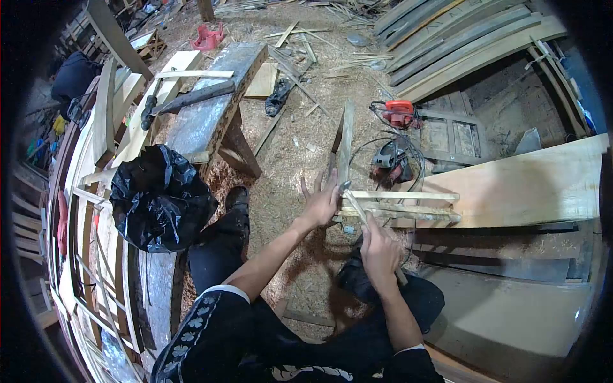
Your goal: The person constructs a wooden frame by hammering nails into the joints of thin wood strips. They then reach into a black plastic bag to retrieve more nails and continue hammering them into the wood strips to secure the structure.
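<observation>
My right hand is closed around the pale wooden handle of a hammer. The hammer's small metal head lies close to the fingers of my left hand. That left hand grips the near end of a narrow wooden board, some of its fingers spread along the side. Whether a nail is between the fingertips is too small to tell. Just right of both hands, thin wooden strips lie across the end of a wide pale plank.
A black plastic bag sits on the left bench, near another hammer. Red power tools with tangled cords lie on the shaving-strewn floor ahead. Stacked planks stand at upper right, and a red plastic stool farther back.
</observation>
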{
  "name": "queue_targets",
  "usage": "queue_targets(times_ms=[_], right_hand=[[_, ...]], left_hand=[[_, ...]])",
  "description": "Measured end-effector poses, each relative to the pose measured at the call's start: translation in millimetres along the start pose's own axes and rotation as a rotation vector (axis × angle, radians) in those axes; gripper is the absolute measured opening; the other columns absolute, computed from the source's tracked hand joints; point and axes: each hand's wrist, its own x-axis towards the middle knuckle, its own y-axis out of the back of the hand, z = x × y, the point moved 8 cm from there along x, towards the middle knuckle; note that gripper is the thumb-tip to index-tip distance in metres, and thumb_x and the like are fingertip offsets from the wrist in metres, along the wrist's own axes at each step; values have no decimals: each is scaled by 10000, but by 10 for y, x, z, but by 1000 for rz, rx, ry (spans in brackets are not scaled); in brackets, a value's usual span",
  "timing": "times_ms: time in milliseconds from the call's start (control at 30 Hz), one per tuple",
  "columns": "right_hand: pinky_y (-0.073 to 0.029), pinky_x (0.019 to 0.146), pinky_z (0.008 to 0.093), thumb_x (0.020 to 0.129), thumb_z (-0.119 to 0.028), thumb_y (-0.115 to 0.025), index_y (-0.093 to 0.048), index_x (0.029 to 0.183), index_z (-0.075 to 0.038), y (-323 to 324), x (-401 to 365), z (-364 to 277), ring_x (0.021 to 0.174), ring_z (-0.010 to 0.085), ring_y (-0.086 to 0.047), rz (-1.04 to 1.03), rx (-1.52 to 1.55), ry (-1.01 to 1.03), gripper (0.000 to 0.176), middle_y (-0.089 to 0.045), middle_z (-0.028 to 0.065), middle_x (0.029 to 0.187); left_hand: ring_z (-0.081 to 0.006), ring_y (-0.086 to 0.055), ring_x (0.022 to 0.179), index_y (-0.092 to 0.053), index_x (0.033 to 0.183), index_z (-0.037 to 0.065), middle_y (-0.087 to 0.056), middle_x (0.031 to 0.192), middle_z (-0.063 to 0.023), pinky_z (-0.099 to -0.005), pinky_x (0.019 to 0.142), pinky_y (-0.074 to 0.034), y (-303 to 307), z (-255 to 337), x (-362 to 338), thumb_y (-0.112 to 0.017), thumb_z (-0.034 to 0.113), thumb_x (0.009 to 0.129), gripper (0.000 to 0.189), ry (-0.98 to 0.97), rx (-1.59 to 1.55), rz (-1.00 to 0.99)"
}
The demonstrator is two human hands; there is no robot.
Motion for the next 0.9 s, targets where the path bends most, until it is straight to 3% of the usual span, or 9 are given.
queue_targets(times_ms=[100,300,433,500,600,700,733,833,900], right_hand=[[-524,541,398,966,-162,-583,-594,1365,-93,194,-3,-86,629,300,-674,173,106,29,405,-712,169,915],[-526,522,395,979,-163,-571,-599,1365,-99,106,8,-30,623,282,-676,78,-17,60,392,-709,145,918],[-531,533,394,972,-160,-578,-595,1370,-105,217,5,-83,621,290,-677,157,60,-7,402,-694,151,924],[-534,539,389,972,-151,-574,-608,1353,-105,67,-39,-3,623,295,-674,6,-51,-21,386,-685,156,912],[-515,528,395,974,-156,-578,-584,1385,-119,183,-15,-96,609,293,-654,225,72,76,413,-673,155,872],[-512,532,398,977,-160,-577,-594,1379,-125,122,-37,-36,612,299,-650,103,66,-33,405,-676,143,854],[-520,543,397,987,-168,-565,-597,1374,-128,-36,-32,26,613,308,-649,-1,-28,-18,390,-676,142,839],[-521,551,411,991,-185,-561,-597,1372,-128,69,-14,-1,622,320,-651,101,72,0,387,-672,150,837],[-516,546,413,990,-185,-562,-599,1370,-129,116,2,-19,619,320,-648,176,95,13,386,-665,145,825]], left_hand=[[-368,-149,1519,-172,1593,99,-298,1618,-102,-702,1130,113,-9,-56,11,-166,407,1070,607,-18,2,69],[-371,-143,1521,-194,1591,103,-309,1614,-107,-696,1135,113,60,3,-5,-163,437,1071,618,-5,-30,55],[-372,-139,1522,-214,1588,118,-273,1630,-102,-708,1133,103,15,-18,0,-164,415,1072,597,13,-42,19],[-376,-136,1522,-228,1585,125,-260,1636,-87,-715,1132,96,-92,-88,34,-172,423,1069,599,3,3,15],[-373,-144,1521,-142,1605,139,-274,1635,-61,-714,1132,101,-49,-88,45,-159,419,1059,614,-5,-18,50],[-367,-146,1522,-120,1608,143,-268,1638,-64,-703,1132,114,-31,-43,23,-159,422,1061,616,14,-20,-48],[-367,-158,1520,-127,1608,140,-296,1627,-71,-694,1132,119,-18,-52,23,-161,458,1062,633,-13,-40,61],[-354,-110,1532,-51,1615,147,-147,1676,-39,-684,1139,138,-31,-57,16,-105,419,1073,608,48,29,-61],[-347,-119,1531,-56,1614,143,-163,1672,-39,-681,1142,132,-39,-50,30,-121,422,1074,611,37,19,-56]])
